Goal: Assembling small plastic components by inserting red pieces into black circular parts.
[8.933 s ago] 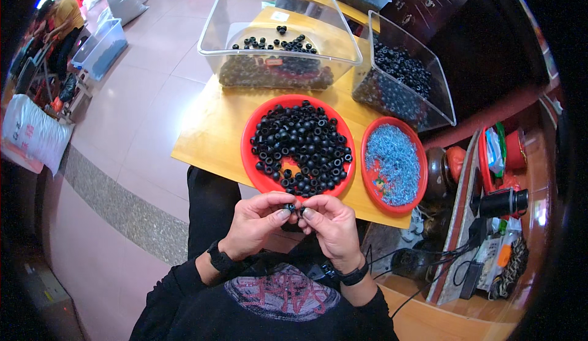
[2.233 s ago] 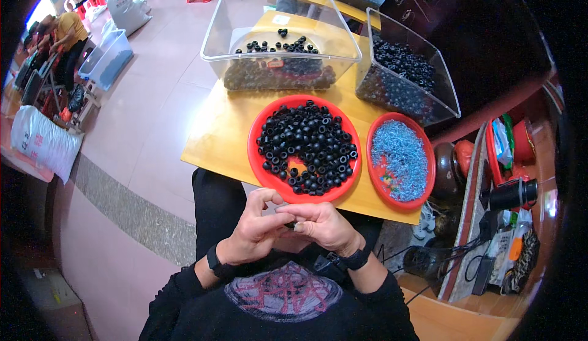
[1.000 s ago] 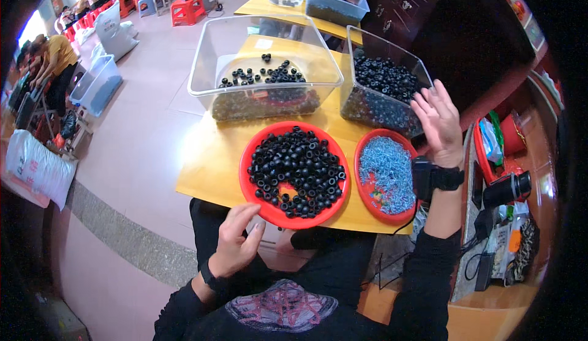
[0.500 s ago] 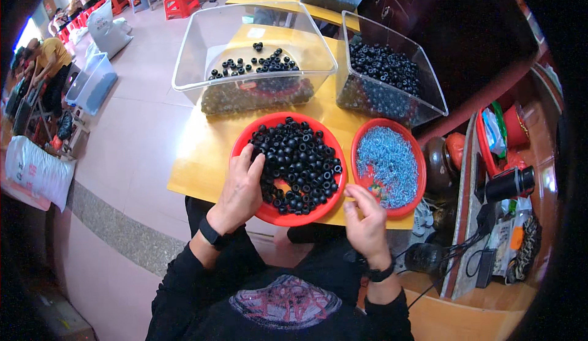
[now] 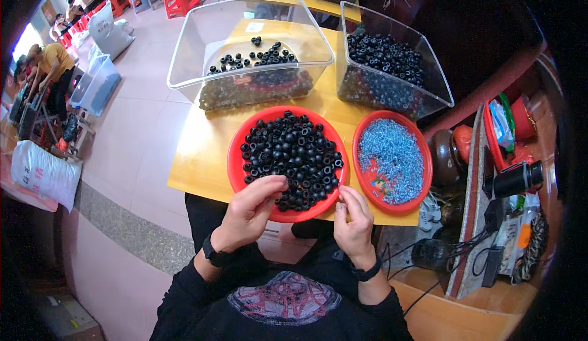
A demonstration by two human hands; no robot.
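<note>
A round red tray holds a heap of small black hollow pieces, rounded with a hole in one end. Over its near left rim, my left hand has its fingers and thumb drawn together; whatever sits between the tips is hidden. My right hand is at the near right rim, with thumb and forefinger pinched; any small thing there cannot be made out. To the right lies a second red tray filled with tiny translucent blue pieces.
Two clear plastic bins with more black pieces stand on the yellow table behind the trays. Cables and a black cylinder are at the right. People, red stools and white sacks are across the floor.
My left hand has come out of the black pieces, moving nearer and right to the tray's near rim, its fingers closing. My right hand has shifted slightly left and down.
</note>
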